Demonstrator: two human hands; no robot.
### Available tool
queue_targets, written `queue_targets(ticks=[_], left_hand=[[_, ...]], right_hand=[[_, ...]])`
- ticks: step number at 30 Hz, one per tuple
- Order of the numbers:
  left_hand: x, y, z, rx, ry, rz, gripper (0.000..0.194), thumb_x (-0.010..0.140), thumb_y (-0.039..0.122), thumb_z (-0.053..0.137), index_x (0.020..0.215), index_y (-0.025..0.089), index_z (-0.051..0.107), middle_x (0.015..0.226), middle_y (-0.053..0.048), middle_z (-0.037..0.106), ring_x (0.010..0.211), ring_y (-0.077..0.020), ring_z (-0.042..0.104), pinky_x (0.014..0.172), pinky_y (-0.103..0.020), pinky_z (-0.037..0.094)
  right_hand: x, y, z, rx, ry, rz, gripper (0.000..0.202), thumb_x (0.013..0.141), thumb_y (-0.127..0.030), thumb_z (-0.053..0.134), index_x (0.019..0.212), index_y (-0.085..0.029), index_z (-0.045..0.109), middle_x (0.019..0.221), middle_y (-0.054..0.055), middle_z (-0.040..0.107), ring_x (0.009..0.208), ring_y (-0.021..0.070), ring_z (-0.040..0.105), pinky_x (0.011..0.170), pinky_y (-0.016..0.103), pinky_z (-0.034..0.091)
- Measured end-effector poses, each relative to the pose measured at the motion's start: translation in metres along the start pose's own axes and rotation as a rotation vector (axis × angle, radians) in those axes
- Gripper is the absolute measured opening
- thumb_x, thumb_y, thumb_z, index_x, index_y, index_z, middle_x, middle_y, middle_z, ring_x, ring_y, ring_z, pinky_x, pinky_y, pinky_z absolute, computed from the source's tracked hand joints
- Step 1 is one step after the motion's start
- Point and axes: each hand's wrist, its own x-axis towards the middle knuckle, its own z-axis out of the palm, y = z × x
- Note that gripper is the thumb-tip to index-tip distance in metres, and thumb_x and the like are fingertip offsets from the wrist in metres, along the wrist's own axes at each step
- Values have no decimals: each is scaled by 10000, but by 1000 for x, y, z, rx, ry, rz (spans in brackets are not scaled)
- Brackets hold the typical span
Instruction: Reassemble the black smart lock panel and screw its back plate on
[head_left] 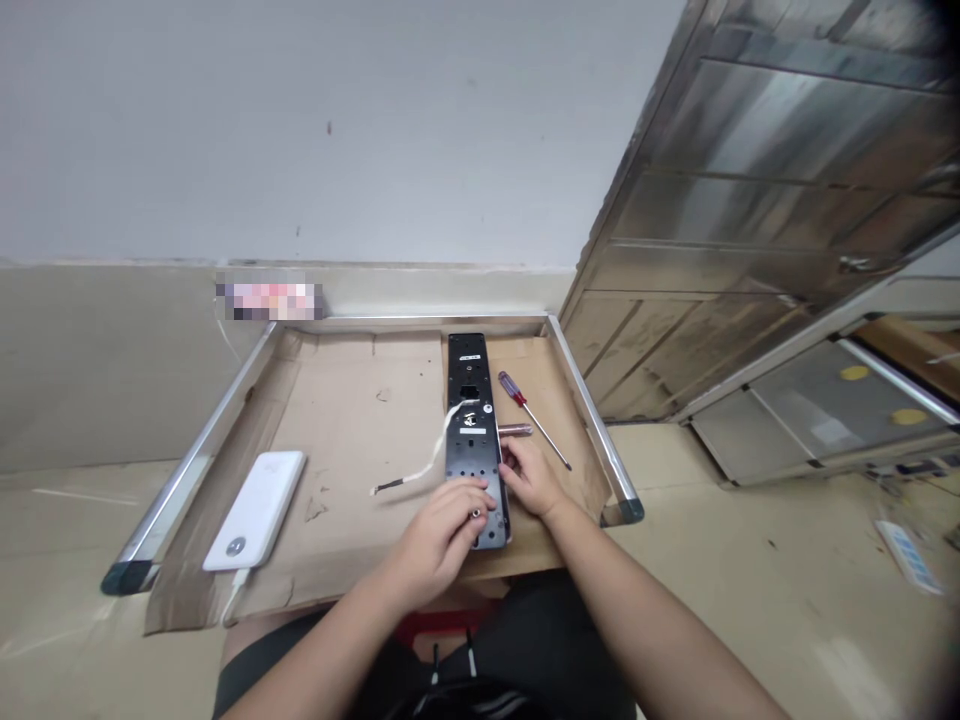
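Note:
A long black panel (pixel 468 460) with holes, small labels and a white cable (pixel 431 462) lies lengthwise on the cardboard, looking like the rear of an electronic door lock. My left hand (pixel 448 520) is curled over its near end, fingers on the surface. A small round metallic piece (pixel 475 513) shows by those fingertips; whether it is held I cannot tell. With bent fingers, my right hand (pixel 529 476) grips the panel's right edge. A brownish bar, like a handle (pixel 515 430), sticks out on the right. Beyond it rests a screwdriver (pixel 512 388) with a purple and red grip.
Cardboard (pixel 360 400) covers the table, which has a raised metal rail (pixel 592 410). A white power bank (pixel 256 510) with a plugged-in cable lies left. A wall stands behind, a metal door (pixel 720 220) to the right, and a power strip (pixel 907 555) on the floor.

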Motion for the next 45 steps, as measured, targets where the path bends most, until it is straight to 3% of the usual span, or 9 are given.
queue_targets(ticks=[6,10,13,21,25,30,37,41,45], left_hand=[[15,14,-11,-122,73,-17,61,925,235,591,874,219,621,952,-86,728,1139,-281,621,1016,-485,504],[23,29,-14,-141,113,-79,172,874,251,638,714,223,580,760,-67,683,1038,-286,641,916,-461,535],[28,42,-21,-160,195,-140,259,887,248,639,651,218,536,735,-62,664,981,-266,659,862,-427,544],[37,59,-70,-324,299,-173,338,917,264,655,625,207,497,681,-24,605,916,-240,683,838,-416,565],[29,62,-86,-322,303,-134,297,905,220,669,644,208,527,657,-17,591,870,-237,689,799,-417,576],[17,68,-93,-245,270,-32,268,871,109,672,653,215,556,640,-2,589,839,-226,691,770,-401,575],[2,75,-112,-31,363,121,258,813,42,667,653,223,575,627,10,582,781,-209,671,736,-388,578],[-18,68,-119,92,371,168,250,770,-6,666,697,218,583,672,9,610,776,-204,668,749,-393,589],[-48,57,-118,271,276,210,273,725,-38,682,720,210,570,662,12,603,753,-196,676,772,-378,609]], right_hand=[[2,0,-1,2,-23,-4,278,944,-461,535,1048,-219,627,854,62,662,807,237,592,727,359,470],[2,1,0,-15,-36,-14,254,915,-449,567,1014,-225,634,849,57,662,809,240,580,739,367,457],[1,1,0,-29,-39,-11,246,893,-435,603,1010,-222,639,843,54,655,807,238,568,729,360,445],[2,0,-1,-55,-45,-16,215,876,-412,624,966,-216,633,820,45,652,787,227,562,719,348,426],[2,0,-1,-71,-48,-27,213,843,-405,653,942,-217,634,824,45,655,801,235,567,741,360,430],[2,0,-1,-86,-49,-27,194,820,-368,676,944,-223,643,844,54,668,816,245,577,759,369,439],[1,0,1,-92,-43,-25,184,814,-352,674,934,-219,632,824,42,649,793,229,561,735,350,431],[1,1,0,-87,-46,-23,169,812,-351,675,902,-218,623,796,30,635,774,220,553,721,344,420],[2,0,0,-82,-41,-16,173,814,-356,668,904,-215,626,799,32,638,780,220,558,732,347,426]])
